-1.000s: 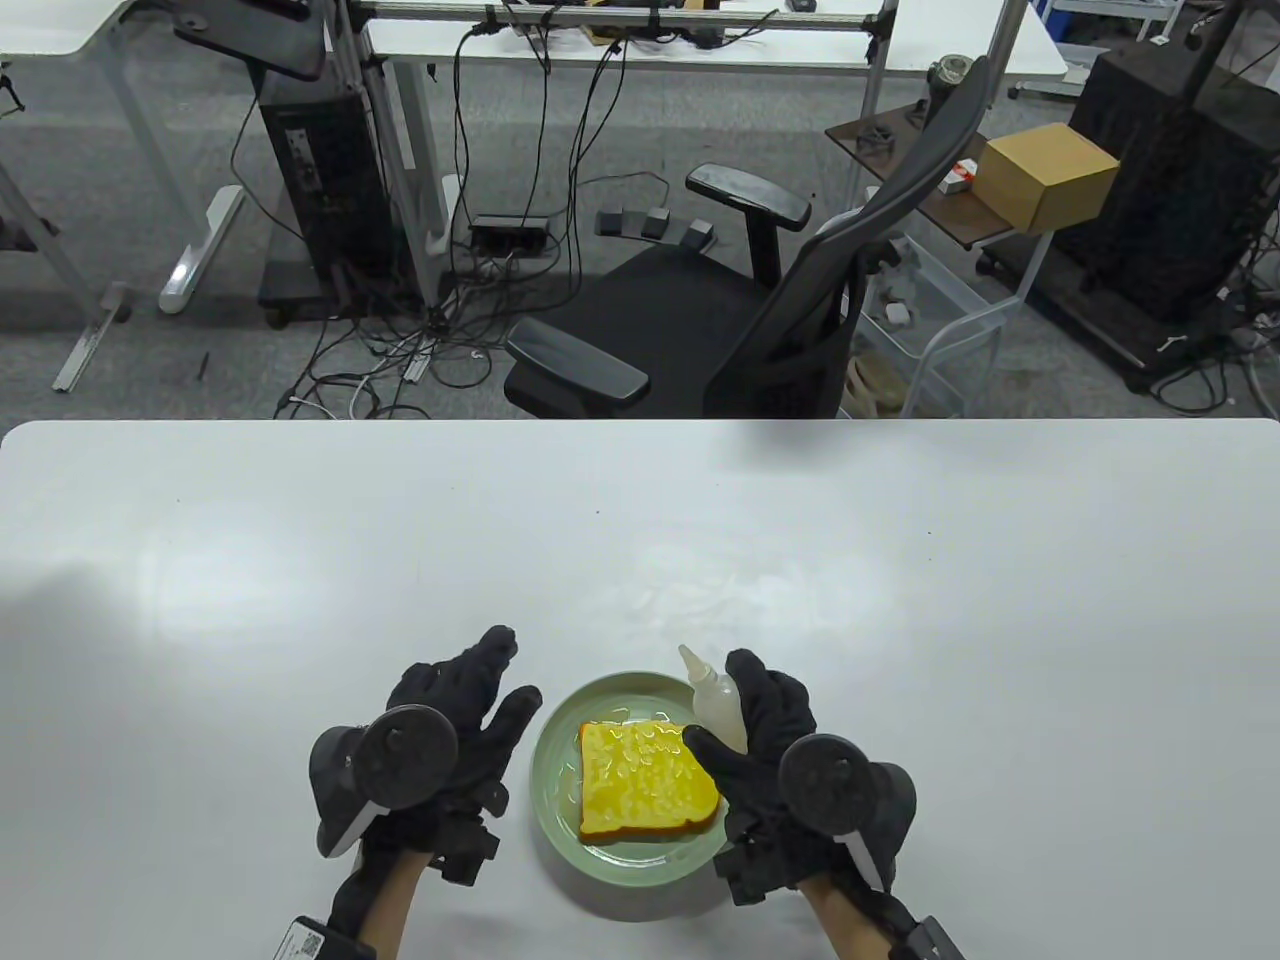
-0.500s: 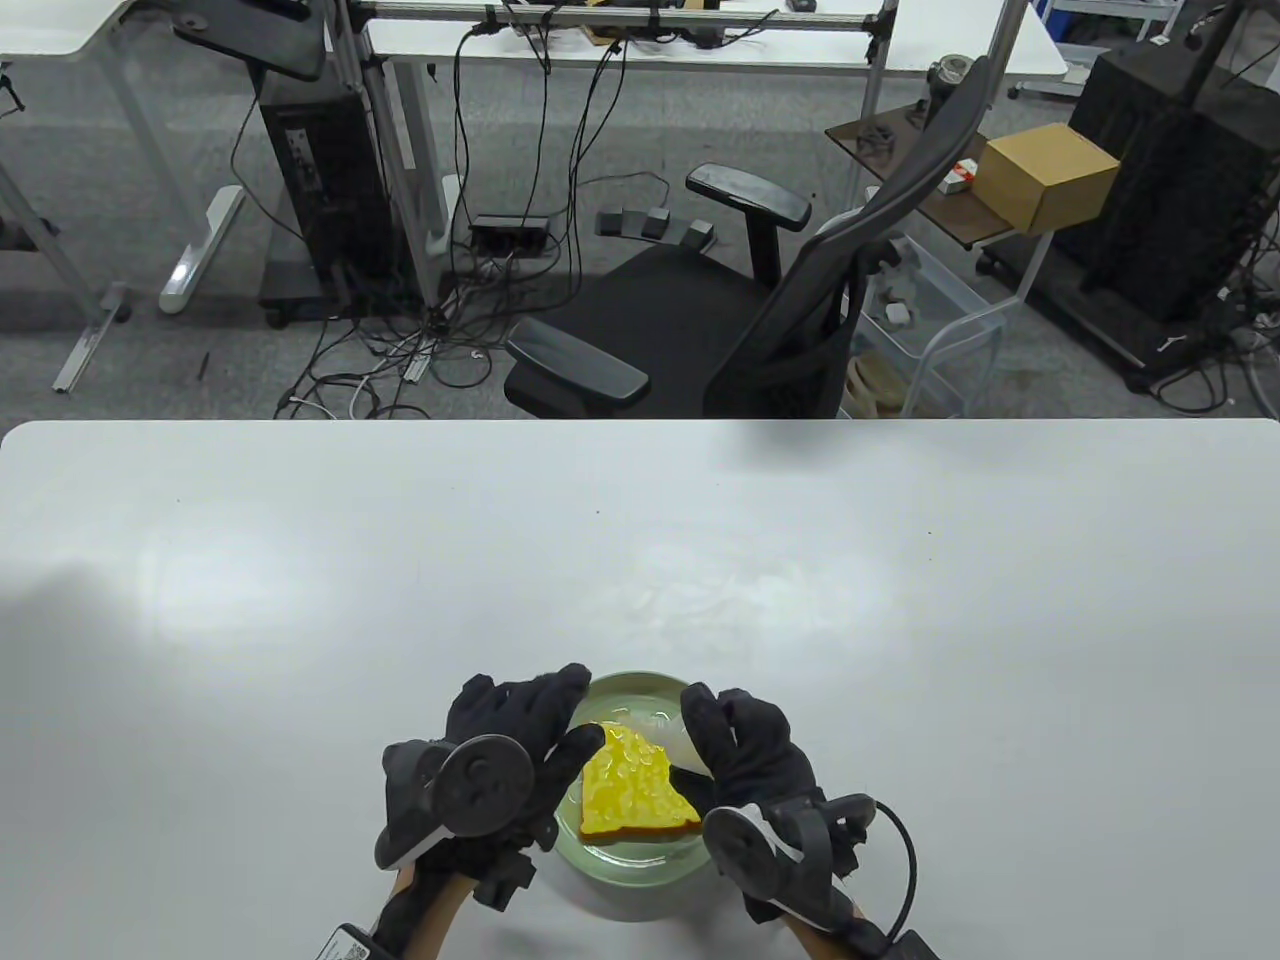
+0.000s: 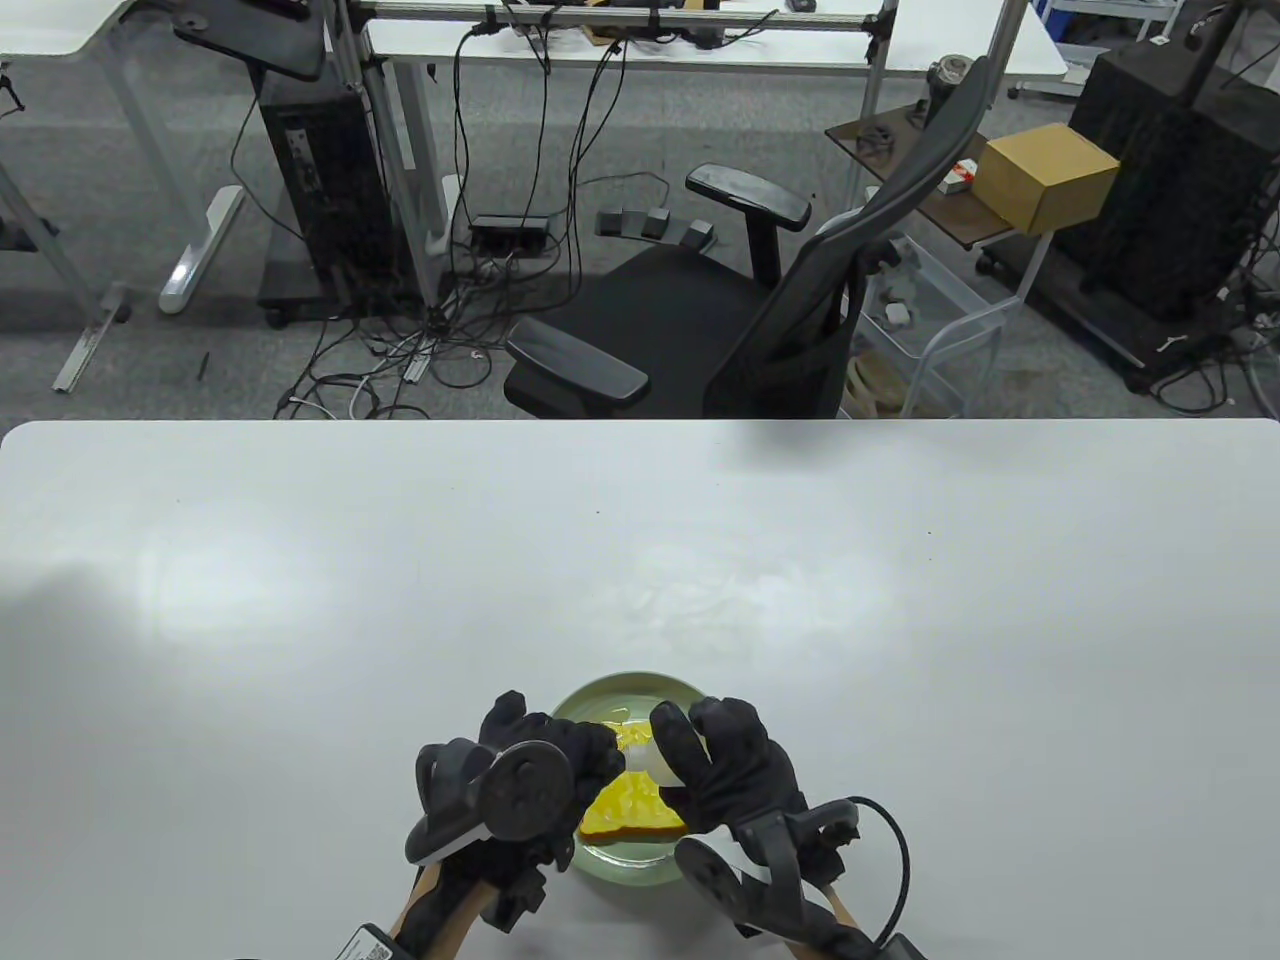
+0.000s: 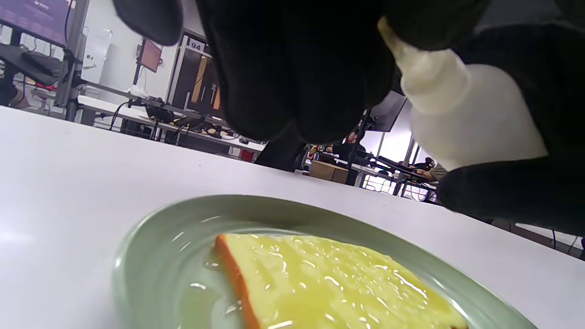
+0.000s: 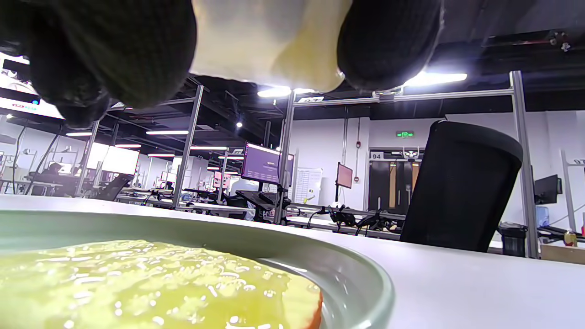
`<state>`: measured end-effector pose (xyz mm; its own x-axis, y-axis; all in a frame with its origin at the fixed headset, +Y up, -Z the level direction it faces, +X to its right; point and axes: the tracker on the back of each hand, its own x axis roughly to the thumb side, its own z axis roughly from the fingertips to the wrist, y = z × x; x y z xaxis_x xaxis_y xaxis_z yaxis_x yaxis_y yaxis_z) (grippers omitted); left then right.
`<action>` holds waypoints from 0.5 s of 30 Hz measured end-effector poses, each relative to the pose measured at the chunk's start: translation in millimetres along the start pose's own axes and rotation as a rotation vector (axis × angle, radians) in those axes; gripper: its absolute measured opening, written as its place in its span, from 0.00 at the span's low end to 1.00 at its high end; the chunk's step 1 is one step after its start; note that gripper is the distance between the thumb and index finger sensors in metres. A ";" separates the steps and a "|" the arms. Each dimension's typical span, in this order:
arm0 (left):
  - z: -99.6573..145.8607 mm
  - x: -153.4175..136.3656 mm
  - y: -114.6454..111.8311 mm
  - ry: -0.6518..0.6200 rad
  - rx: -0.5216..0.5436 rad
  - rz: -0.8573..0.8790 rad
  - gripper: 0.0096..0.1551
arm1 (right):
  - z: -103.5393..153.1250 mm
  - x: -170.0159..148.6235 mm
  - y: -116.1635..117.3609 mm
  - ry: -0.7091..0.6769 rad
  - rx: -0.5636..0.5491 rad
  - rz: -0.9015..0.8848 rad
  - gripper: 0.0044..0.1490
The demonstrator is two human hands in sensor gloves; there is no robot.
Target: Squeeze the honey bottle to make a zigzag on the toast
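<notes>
A yellow toast (image 3: 632, 812) glazed with honey lies on a green plate (image 3: 620, 690). My right hand (image 3: 722, 768) grips a translucent honey bottle (image 3: 643, 762) and holds it tilted over the toast, nozzle toward the left. My left hand (image 3: 548, 768) is curled at the nozzle. In the left wrist view the bottle (image 4: 461, 119) points its tip into my left fingers (image 4: 297, 68), above the toast (image 4: 329, 288) and plate (image 4: 151, 237). In the right wrist view my fingers (image 5: 114, 45) wrap the bottle (image 5: 269, 41) just above the toast (image 5: 137, 283).
The plate sits near the white table's (image 3: 300, 560) front edge. A black office chair (image 3: 760, 330) stands beyond the far edge.
Both hands have come together over the plate. The right hand tipped the bottle from upright to lying over the toast, and the left hand moved in from the plate's left to the nozzle.
</notes>
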<state>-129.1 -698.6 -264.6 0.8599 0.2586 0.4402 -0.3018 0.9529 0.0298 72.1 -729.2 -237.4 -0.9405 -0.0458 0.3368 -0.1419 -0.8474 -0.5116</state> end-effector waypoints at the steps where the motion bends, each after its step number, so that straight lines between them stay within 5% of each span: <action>1: 1.0 1.1 0.5 -0.013 0.043 -0.006 0.25 | -0.3 -0.4 -0.2 0.004 -0.002 -0.008 0.51; 12: 15.7 21.9 -0.5 -0.156 0.417 -0.331 0.25 | -4.0 -6.3 -1.7 0.041 0.005 -0.089 0.50; 15: 11.7 21.8 -0.3 -0.175 0.340 -0.358 0.25 | -3.6 -8.1 -2.0 0.055 0.001 -0.076 0.50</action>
<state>-115.1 -695.1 -244.5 0.8608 -0.1319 0.4915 -0.1430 0.8642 0.4824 78.8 -725.2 -241.9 -0.9424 0.0477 0.3311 -0.2135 -0.8476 -0.4857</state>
